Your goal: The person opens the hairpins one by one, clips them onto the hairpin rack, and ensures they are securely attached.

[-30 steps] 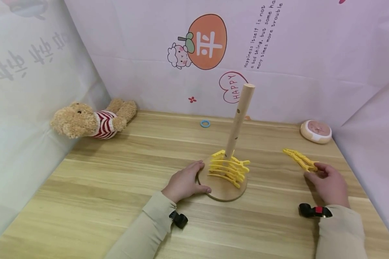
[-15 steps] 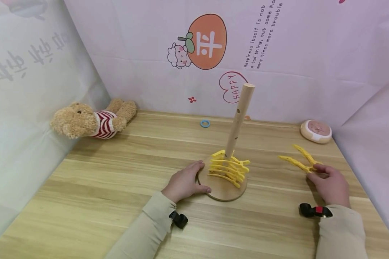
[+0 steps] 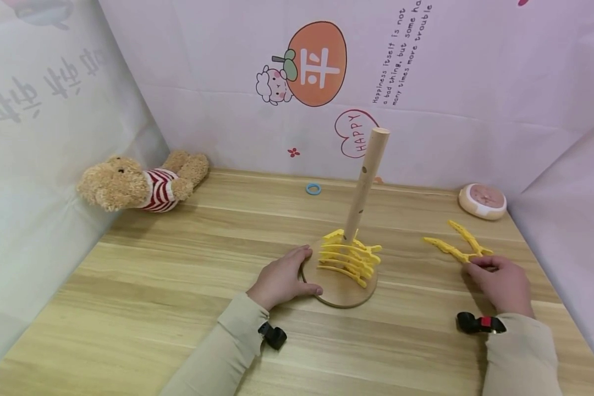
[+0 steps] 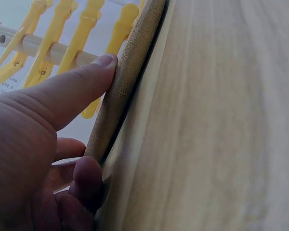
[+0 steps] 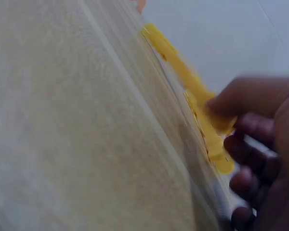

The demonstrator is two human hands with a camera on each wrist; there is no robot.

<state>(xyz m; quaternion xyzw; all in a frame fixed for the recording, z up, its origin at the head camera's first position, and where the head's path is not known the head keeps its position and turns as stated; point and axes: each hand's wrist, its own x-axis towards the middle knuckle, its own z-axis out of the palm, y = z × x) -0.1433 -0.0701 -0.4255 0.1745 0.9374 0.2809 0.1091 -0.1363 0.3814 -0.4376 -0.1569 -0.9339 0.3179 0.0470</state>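
In the head view, my left hand (image 3: 282, 278) holds the near left rim of a round wooden base (image 3: 340, 296), thumb toward the front. An upright wooden dowel (image 3: 363, 190) rises from that base. Several yellow hair clips (image 4: 77, 41) are clamped side by side on the dowel's lower part, as the left wrist view also shows. Off to the right, my right hand (image 3: 505, 283) pinches the tail end of a yellow hair clip (image 3: 445, 247). Just behind it lies a second yellow clip (image 3: 465, 236), apart from the fingers. The right wrist view blurs the fingertips.
A teddy bear (image 3: 128, 187) in a striped top lies at the back left. The blue ring (image 3: 313, 189) is near the back edge, and a round pink-and-white object (image 3: 483, 201) sits at the back right. Printed cloth walls (image 3: 218, 110) enclose the wooden table (image 3: 153, 308).
The two loose clips, side by side at first, have spread into a V. My right fingers have left the far clip and hold only the near one. The left hand has stayed still.
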